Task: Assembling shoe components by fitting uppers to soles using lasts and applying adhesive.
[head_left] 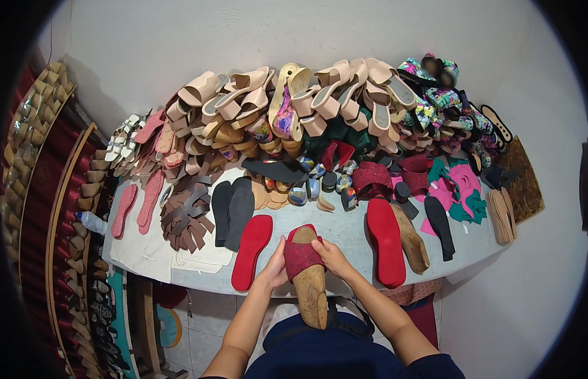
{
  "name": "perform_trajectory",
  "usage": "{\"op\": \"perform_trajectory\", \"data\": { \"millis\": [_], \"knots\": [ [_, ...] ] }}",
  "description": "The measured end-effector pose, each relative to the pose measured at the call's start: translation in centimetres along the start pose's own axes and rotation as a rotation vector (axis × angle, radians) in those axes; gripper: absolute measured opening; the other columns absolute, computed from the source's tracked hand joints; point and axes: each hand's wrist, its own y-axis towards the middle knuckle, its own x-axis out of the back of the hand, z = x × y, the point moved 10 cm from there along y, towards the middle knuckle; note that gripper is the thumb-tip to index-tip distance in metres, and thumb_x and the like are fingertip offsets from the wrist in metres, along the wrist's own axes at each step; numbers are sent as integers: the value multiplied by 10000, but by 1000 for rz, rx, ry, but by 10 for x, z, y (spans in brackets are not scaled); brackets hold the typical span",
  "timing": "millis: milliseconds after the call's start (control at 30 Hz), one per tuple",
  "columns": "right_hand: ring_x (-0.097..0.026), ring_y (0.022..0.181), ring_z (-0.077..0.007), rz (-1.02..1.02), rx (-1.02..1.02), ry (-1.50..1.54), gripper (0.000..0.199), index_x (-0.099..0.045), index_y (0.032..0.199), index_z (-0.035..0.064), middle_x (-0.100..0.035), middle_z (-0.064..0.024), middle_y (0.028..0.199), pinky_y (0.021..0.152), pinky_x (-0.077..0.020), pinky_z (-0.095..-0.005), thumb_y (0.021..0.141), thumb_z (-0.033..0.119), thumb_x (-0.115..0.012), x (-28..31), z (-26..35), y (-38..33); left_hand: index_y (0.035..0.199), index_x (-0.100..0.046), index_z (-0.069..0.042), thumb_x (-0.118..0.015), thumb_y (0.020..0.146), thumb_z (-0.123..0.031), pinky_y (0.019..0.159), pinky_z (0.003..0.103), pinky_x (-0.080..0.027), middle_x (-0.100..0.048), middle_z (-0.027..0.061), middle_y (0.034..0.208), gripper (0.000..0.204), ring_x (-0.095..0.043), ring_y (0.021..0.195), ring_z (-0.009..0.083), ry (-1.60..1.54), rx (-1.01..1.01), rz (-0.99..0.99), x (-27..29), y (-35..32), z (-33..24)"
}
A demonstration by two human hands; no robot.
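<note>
Between my two hands is a wooden shoe last (309, 292) with a dark red shoe upper (303, 256) wrapped across it, above the table's front edge. The last's narrow end points toward me. My left hand (277, 266) grips the upper's left side, and my right hand (332, 258) closes on its right side. Left of my hands lies a red insole (251, 252). Another red insole (385, 243) rests to the right, beside a second wooden last (412, 243). The undersides of the upper and last are hidden.
Beige heeled sandals (332, 85) pile high along the table's back. Brown strap pieces (189, 215) and black soles (234, 211) lie left of centre; pink and green scraps (461, 189) lie right. Racks of wooden lasts (85, 189) stand left of the table (142, 252).
</note>
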Motion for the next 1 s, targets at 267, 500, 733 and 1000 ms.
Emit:
{"op": "perform_trajectory", "data": {
  "millis": [267,500,733,1000],
  "knots": [
    [-502,850,-96,1,-12,-107,409,-469,1061,-30,-538,-56,952,768,-405,-231,897,337,-393,4,0,-3,1185,-419,-52,-265,888,-426,883,352,-397,-501,111,1141,502,-508,1014,218,-178,87,317,-11,19,15],
    [-505,811,-95,-40,-7,-80,391,-506,1019,-22,-553,-47,915,744,-408,-228,888,335,-416,12,-5,-6,1159,-431,-41,-229,901,-401,873,350,-403,-513,123,1111,486,-520,987,223,-118,47,127,-7,15,17],
    [-500,748,-86,-154,24,-85,392,-558,936,-26,-576,-43,824,691,-407,-218,869,346,-455,8,-12,-5,1152,-410,13,-207,918,-401,881,306,-368,-488,116,1110,516,-480,997,192,11,-515,-417,65,-14,48],
    [-517,739,-100,-540,-169,-143,452,-523,1023,-53,-592,-60,800,688,-409,-215,831,356,-523,15,-25,-30,1149,-399,15,-208,911,-419,834,322,-412,-500,131,1094,530,-507,975,213,-14,-431,-399,73,-14,44]
  ]
}}
